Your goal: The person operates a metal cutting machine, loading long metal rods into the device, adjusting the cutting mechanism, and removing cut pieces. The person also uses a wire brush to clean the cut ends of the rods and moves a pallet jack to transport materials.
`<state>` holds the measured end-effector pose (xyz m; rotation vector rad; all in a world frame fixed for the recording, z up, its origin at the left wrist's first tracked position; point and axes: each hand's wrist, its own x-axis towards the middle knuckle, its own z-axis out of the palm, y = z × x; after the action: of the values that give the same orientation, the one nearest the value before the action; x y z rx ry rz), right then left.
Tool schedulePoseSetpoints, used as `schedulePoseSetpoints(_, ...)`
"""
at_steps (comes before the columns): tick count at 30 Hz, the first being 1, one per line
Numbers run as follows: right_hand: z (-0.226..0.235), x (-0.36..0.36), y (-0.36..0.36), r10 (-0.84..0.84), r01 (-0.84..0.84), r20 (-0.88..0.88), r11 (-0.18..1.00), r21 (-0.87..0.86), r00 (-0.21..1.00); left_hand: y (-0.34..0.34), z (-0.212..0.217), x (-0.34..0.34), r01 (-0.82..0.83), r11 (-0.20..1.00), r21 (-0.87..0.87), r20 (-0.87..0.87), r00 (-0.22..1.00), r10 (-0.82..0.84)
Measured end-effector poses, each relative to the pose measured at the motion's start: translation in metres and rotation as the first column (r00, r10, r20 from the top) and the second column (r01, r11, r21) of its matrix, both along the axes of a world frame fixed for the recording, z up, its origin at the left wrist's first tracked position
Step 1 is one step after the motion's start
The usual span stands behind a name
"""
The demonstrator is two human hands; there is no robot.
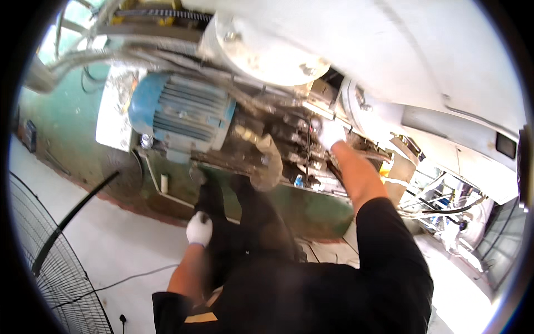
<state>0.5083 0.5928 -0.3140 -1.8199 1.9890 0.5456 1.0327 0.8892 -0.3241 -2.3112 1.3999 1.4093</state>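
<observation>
"Black shirt (311, 295): filling the lower middle, nearest the camera. Next entry?"

"Right hand (329, 133), one, white-gloved: hanging over the machine, its forearm slanting in from the lower right."

"And the row of metal fittings (300, 136)?"

"Lying just left of the fingertips and running on below them, toward the rim of the green base (322, 214). Glare is washing out the glove, so I am not telling how far the fingers are opening, or whether they are gripping a fitting."

"Left hand (199, 229)?"

"One, white-gloved: resting beside a black trouser leg (258, 214), well apart from the fittings. Its fingers are sitting partly folded; whether they are holding anything, I cannot tell."

"Surroundings?"

"Blue motor (181, 111), lying left of the fittings; pale bent hose (270, 161), curving between the two; wire fan guard (55, 267), standing at lower left."
</observation>
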Motion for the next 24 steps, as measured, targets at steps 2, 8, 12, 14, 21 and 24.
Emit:
schedulePoseSetpoints(2,0.003,0.004,0.021,-0.134,0.144,0.129,0.987,-0.076,0.983,-0.004,0.021,0.003,-0.045,0.999,0.013,-0.043,0.998,0.046)
schedulePoseSetpoints(8,0.093,0.038,0.084,-0.238,0.271,0.292,0.96,-0.076,0.926,0.004,0.044,0.006,-0.092,0.995,0.028,-0.052,0.994,0.093)
schedulePoseSetpoints(12,0.195,0.059,0.118,-0.055,0.167,0.298,0.917,-0.364,0.953,-0.014,0.066,-0.002,0.009,1.0,0.002,-0.066,0.998,-0.009)
schedulePoseSetpoints(14,0.268,0.057,0.116,0.01,0.249,0.415,0.787,-0.564,0.91,-0.043,0.113,-0.011,0.058,0.998,-0.016,-0.019,0.998,-0.058)
schedulePoseSetpoints(21,0.472,0.0,0.034,0.392,0.128,0.206,0.218,-0.968,0.896,-0.064,0.056,-0.004,0.176,0.969,-0.174,-0.077,0.978,-0.192)
schedulePoseSetpoints(24,0.557,0.02,0.008,0.304,0.029,0.075,0.153,-0.988,0.95,-0.069,0.02,0.016,0.134,0.961,-0.242,-0.018,0.99,-0.142)
